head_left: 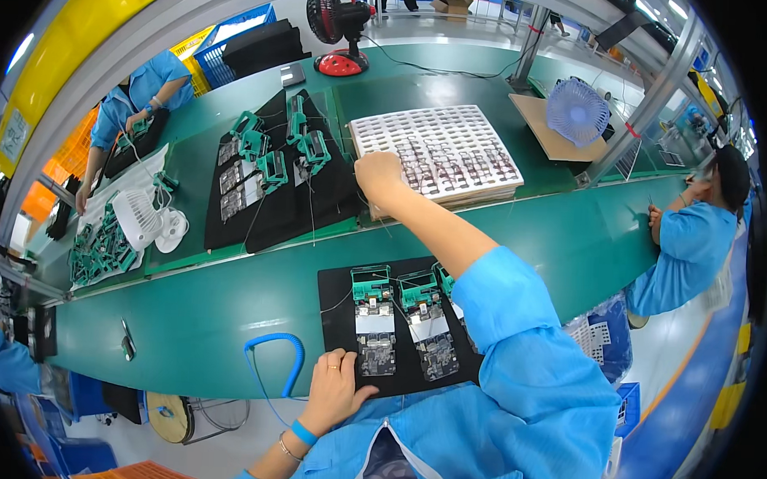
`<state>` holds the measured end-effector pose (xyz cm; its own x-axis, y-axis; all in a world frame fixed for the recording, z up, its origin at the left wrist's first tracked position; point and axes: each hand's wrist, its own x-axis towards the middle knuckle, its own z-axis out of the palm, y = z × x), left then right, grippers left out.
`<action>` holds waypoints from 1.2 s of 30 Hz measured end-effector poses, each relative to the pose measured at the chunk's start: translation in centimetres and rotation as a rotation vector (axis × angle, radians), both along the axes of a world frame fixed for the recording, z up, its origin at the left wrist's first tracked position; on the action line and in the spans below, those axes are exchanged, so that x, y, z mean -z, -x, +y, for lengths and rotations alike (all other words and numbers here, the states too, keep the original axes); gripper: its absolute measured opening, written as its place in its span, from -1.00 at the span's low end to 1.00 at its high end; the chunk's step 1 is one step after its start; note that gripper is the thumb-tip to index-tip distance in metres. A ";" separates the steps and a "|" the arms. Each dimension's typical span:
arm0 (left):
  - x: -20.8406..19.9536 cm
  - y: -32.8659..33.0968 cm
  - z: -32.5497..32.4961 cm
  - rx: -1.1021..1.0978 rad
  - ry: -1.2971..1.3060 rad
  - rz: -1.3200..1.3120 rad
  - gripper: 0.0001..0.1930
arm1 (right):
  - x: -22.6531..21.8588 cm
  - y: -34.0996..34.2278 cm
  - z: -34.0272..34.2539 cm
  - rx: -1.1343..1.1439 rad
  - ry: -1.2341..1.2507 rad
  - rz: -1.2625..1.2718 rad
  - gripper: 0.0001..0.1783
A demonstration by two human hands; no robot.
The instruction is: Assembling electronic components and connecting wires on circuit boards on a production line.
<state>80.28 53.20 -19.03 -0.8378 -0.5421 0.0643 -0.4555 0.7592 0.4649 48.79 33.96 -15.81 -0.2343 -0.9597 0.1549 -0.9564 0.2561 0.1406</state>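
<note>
Two bare hands are at work apart from each other; the left hand (pixel 333 388), nearest the body, rests palm down at the left near corner of a flat black rectangular mat (pixel 335 331), fingers close together, thumb out to the side, with nothing visible in its grasp; on that mat stand in a row a left-hand grey-and-white circuit assembly with a green plastic frame (pixel 376 324), a matching middle assembly (pixel 428 330) and a third green frame (pixel 445 280), partly hidden by the blue right sleeve (pixel 516 303); left of the mat lies a coiled bright-blue cord (pixel 297 363), and farther left a slim dark-handled tool (pixel 127 340); beyond the mat, the right hand (pixel 379 176) is curled, knuckles up, at the left edge of a stack of white sheets (pixel 478 189) set with rows of small dark parts, and whether its fingertips pinch anything I cannot tell; beyond the mat to the left are a white fan (pixel 139 218) and a broad black cloth (pixel 334 195) bearing more green-framed assemblies; farthest beyond the mat stands a red-and-black fan (pixel 341 63).
</note>
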 end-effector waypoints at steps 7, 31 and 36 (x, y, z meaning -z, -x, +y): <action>0.6 0.6 -0.1 0.006 0.006 0.048 -0.26 | 0.4 6.4 1.9 -0.023 0.361 -0.906 -0.81; -2.0 7.9 -12.6 -0.019 -0.426 0.006 -0.74 | 3.1 -10.8 21.0 -0.220 0.372 -0.691 -0.85; -2.7 8.9 -13.7 0.012 -0.384 -0.088 -0.73 | 3.3 -11.0 20.6 -0.203 0.360 -0.604 -0.87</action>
<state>71.41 39.54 -16.32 -0.8376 -0.5027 -0.2138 -0.4984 0.5431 0.6758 59.81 54.58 -19.12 -0.2012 -0.9071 0.3697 -0.8742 -0.0040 -0.4856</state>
